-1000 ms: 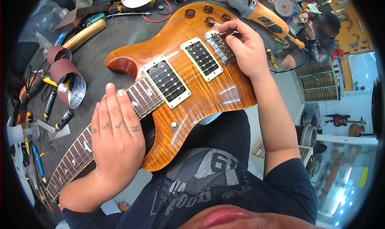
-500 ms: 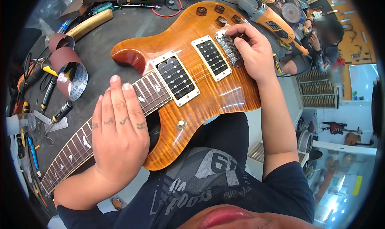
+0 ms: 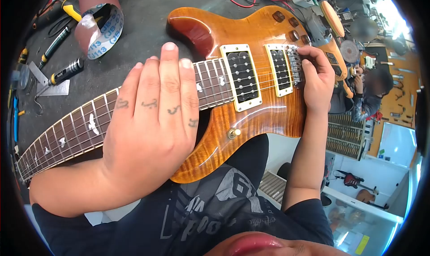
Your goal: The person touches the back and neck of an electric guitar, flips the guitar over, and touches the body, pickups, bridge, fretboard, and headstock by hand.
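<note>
An amber, flame-patterned electric guitar (image 3: 268, 117) lies face up, its neck pointing to the lower left. My left hand (image 3: 154, 108) rests flat across the strings and fretboard (image 3: 80, 126), fingers stretched out together and thumb hidden. At the other end, my right hand (image 3: 319, 83) has its fingers bent and its thumb at the metal bridge (image 3: 294, 65); the fingertips are partly hidden there. Two black pickups in cream frames, a larger-looking one (image 3: 242, 79) by the neck and another (image 3: 278, 72) by the bridge, sit between my hands. Dark knobs (image 3: 293, 35) are near the upper edge.
A curled sandpaper strip (image 3: 107, 34), a black-handled tool (image 3: 67, 71) and a metal plate (image 3: 53, 88) lie on the dark bench (image 3: 148, 14). An orange power tool (image 3: 333, 59) stands beyond the guitar's body. Another person (image 3: 371, 92) sits at the right.
The view has shifted, so the guitar appears farther right and larger. My left hand stays flat on the strings; my right hand remains at the bridge with its fingers slightly more curled.
</note>
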Available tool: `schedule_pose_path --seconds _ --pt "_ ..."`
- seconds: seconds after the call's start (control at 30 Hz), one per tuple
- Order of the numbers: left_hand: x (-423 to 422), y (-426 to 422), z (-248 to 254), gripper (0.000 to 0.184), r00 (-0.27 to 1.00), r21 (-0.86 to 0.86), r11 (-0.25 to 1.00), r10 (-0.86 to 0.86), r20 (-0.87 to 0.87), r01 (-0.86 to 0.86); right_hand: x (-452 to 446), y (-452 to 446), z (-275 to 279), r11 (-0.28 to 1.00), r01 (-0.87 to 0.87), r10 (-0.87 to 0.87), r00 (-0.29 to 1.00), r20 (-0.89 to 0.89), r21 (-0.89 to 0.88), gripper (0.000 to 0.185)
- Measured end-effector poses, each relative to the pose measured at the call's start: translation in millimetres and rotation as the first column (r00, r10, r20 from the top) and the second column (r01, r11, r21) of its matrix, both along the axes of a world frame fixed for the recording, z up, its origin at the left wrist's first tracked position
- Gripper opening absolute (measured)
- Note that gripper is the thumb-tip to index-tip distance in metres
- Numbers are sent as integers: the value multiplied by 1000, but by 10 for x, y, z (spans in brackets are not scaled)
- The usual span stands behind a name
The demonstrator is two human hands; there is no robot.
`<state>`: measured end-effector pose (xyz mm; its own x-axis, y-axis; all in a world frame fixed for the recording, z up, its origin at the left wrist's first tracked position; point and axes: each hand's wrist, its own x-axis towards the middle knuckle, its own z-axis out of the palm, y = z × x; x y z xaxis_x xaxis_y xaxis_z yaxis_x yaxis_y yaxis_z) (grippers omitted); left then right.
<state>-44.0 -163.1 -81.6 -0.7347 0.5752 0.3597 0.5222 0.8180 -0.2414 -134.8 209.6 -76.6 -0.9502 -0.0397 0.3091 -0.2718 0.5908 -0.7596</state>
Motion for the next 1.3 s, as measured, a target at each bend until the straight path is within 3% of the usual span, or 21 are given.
schedule_pose_path --seconds 0.43,0.63,0.73,1.3 --pt "-13 6 17 42 1000 -14 1000 2 -10 -2 -4 -33 49 986 -159 162 985 -57 54 28" --pt "-15 11 15 41 1000 -11 1000 3 -20 -3 3 -40 65 987 -132 136 990 -42 90 22" --pt "-16 12 14 41 1000 -22 1000 3 -25 -4 15 -57 45 992 -107 106 994 -19 -64 17" --pt "-15 0 -6 45 999 -15 1000 -13 -40 13 11 19 21 993 -114 114 992 -48 9 15"
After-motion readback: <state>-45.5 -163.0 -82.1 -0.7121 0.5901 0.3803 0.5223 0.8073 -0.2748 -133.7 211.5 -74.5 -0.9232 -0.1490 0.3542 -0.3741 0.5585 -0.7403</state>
